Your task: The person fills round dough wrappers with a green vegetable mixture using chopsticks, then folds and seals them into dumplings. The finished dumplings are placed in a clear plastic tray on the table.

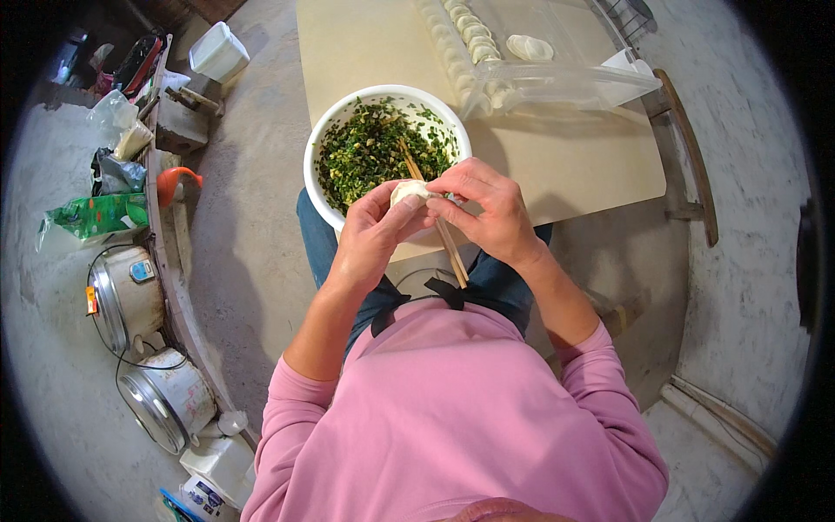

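Between my two hands, over the near rim of a white bowl (pixel 314 171), is a small dough dumpling (pixel 409 190). My left hand (pixel 377 225) holds it with the thumb on top. The thumb and fingertips of my right hand (pixel 486 205) pinch its right edge. Chopped greens with yellow bits (pixel 365 150) fill much of the bowl. A pair of wooden chopsticks (pixel 450 251) leans in the bowl, passing beneath my hands. Rows of dumplings (pixel 471 29) lie in and beside a clear plastic container (pixel 567 75), and a stack of round wrappers (pixel 530 47) lies to their right.
The bowl and container stand on a light tabletop (pixel 574 166). A curved wooden chair part (pixel 691 150) is at its right. Along the left are a low shelf edge (pixel 153 196), rice cookers (pixel 127 297), bags, an orange object (pixel 171 186) and a white tub (pixel 218 52).
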The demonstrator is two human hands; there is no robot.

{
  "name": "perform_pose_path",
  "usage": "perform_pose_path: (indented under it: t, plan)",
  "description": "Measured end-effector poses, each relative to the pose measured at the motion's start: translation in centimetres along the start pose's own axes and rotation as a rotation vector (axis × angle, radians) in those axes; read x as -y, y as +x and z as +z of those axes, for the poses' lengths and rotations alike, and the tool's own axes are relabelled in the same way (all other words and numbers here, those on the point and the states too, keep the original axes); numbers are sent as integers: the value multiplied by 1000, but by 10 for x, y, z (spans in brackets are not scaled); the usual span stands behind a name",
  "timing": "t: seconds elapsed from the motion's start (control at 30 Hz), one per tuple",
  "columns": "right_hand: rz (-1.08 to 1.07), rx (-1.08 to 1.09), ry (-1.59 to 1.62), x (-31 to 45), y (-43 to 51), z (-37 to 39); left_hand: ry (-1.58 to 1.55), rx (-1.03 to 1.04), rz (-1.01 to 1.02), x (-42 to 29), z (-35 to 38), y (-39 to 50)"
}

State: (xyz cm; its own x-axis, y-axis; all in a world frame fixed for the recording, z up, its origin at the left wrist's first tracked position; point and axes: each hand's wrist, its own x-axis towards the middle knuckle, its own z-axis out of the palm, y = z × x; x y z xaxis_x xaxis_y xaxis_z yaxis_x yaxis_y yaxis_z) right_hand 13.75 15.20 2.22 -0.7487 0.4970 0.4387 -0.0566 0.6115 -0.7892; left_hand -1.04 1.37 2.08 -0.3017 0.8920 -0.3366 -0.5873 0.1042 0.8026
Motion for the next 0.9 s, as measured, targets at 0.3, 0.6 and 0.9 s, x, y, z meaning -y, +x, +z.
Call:
perform_pose_path:
  t: [0.3, 0.6, 0.9]
  plan:
    - [-240, -49, -216, -4, -1, 7, 46, 28, 4, 2, -2, 2]
    - [213, -56, 147, -6, -5, -6, 61, 37, 27, 1, -2, 1]
    - [205, -14, 59, 1, -2, 5, 96, 60, 37, 0, -1, 0]
